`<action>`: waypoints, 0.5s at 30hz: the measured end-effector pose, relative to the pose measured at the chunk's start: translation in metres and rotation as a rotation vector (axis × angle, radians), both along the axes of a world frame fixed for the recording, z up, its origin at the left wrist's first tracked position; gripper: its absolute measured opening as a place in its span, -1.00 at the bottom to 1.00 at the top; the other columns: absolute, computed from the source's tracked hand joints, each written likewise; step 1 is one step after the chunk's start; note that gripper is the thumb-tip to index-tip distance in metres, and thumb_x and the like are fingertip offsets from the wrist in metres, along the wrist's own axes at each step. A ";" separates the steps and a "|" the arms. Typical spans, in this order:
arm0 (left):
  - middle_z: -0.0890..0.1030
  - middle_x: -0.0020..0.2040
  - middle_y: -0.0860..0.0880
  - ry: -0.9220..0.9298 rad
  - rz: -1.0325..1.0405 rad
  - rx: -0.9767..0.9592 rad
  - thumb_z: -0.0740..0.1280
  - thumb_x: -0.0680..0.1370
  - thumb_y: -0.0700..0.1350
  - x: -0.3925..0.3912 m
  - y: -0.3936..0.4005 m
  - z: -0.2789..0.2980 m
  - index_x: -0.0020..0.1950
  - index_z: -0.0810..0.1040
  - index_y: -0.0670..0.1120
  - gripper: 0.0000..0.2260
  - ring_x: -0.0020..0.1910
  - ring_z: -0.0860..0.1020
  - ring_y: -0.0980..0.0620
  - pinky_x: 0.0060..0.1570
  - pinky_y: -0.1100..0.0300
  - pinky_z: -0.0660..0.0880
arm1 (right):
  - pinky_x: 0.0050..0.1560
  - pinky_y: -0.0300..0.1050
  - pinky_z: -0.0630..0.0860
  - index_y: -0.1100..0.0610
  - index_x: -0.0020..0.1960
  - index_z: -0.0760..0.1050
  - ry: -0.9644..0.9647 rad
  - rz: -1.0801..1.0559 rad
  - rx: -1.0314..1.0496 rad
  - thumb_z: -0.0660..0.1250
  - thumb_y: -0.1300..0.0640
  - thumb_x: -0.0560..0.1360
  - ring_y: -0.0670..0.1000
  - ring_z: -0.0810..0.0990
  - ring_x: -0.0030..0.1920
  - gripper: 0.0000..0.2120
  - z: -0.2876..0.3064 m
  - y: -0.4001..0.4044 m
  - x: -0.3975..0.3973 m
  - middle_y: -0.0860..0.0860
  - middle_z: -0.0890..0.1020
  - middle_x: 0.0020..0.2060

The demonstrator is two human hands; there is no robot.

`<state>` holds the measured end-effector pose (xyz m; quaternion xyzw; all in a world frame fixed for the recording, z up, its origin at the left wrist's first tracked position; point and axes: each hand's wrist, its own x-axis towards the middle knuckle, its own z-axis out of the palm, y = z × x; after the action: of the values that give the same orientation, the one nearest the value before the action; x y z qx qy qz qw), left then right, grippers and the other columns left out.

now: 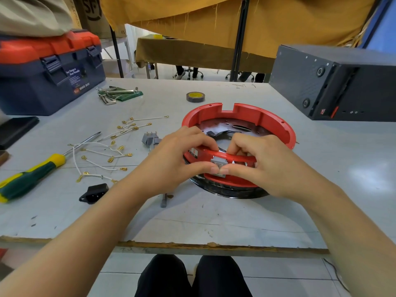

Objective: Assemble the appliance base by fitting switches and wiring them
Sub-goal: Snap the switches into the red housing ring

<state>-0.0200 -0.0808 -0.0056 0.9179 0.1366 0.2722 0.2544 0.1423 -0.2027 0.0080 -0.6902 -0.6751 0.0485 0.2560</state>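
A round red appliance base (272, 121) with a black bottom rim lies on the table, tilted up toward me. My left hand (182, 155) and my right hand (263, 163) both grip its near wall, fingers curled over the rim. Both thumbs press a grey switch (218, 162) set in a rectangular cut-out of that wall. Loose grey switches (150, 139) lie just left of the base. White wires with brass terminals (107, 151) are scattered further left. A black power socket (94, 192) lies near the front left.
A green-yellow screwdriver (32, 174) lies at the left. A blue and orange toolbox (49, 69) stands at the back left, hex keys (115, 94) beside it. A tape roll (195, 97) sits behind the base. A black computer case (338, 82) fills the back right.
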 end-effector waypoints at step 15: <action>0.55 -0.14 0.05 -0.030 -0.008 0.003 0.49 0.38 -0.04 0.006 0.003 0.004 -0.07 0.62 -0.10 -0.80 -0.11 0.49 0.08 -0.07 0.10 0.43 | -0.20 -0.17 0.46 0.04 -0.07 0.51 0.045 -0.018 0.023 0.35 -0.13 0.39 -0.16 0.55 -0.15 -0.74 -0.001 0.001 0.000 -0.10 0.63 -0.29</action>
<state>-0.0141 -0.0783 -0.0015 0.9146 0.1286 0.2852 0.2560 0.1425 -0.2017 0.0069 -0.6919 -0.6635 0.0537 0.2794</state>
